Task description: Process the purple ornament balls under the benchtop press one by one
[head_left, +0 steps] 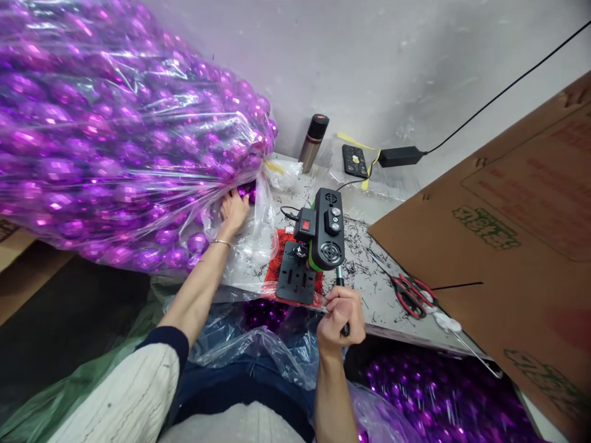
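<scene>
My left hand (234,210) reaches to the gathered mouth of a large clear plastic bag (138,141) full of shiny purple balls. Its fingers curl on a purple ball (247,192) at the opening, partly hidden by the plastic. My right hand (342,317) is wrapped round the black lever handle (340,280) of a small black and green bench machine (329,231). This machine has a red switch, round vents and a slotted black base plate (295,274), which rests on a red sheet (272,271).
Behind the machine stand a flask (314,143), a phone (354,161) and a power adapter (401,156) with its cord. Red-handled scissors (413,295) lie right, beside a tall cardboard box (503,227). Black scraps litter the table (364,252). More purple balls (434,394) sit below its edge.
</scene>
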`<control>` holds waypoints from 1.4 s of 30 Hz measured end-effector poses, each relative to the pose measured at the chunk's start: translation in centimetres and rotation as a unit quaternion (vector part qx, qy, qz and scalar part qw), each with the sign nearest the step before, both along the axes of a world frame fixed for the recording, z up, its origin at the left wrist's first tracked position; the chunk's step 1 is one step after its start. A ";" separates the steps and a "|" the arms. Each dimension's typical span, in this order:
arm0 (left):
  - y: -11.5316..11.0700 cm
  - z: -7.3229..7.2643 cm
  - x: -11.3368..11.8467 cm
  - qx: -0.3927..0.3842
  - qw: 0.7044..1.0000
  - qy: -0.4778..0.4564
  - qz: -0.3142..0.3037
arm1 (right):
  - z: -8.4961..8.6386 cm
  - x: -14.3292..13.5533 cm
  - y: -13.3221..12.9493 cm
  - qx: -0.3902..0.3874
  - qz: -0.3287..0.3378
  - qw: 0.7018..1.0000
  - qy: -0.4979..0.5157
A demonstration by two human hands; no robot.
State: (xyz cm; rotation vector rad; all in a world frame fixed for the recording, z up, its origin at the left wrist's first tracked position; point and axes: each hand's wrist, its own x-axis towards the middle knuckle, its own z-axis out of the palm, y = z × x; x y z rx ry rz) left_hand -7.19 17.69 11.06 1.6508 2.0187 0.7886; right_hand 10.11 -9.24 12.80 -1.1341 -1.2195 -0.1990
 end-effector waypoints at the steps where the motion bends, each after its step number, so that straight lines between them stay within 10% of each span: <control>1: 0.7 0.1 0.0 -0.007 1.000 0.001 0.006 | -0.1 0.0 0.0 -0.001 -0.001 1.000 0.002; 12: 0.2 -0.8 -0.9 -0.073 0.995 0.033 -0.059 | -0.7 0.0 0.1 0.001 -0.014 1.000 0.007; 16: -2.4 -0.6 -2.5 -0.108 0.984 -0.123 -0.073 | -0.7 0.1 0.1 -0.003 -0.017 1.000 0.002; 22: -8.9 0.7 -3.9 -0.104 0.803 -0.582 -0.077 | 0.3 0.1 0.2 0.001 -0.003 1.000 0.006; 28: -15.9 -0.9 -1.9 -0.153 0.721 -0.666 -0.109 | 1.9 -0.1 0.5 0.001 -0.015 1.000 0.008; 42: -19.2 -8.4 4.6 0.056 0.935 -0.257 -0.239 | 1.5 0.4 0.0 -0.021 -0.006 1.000 -0.022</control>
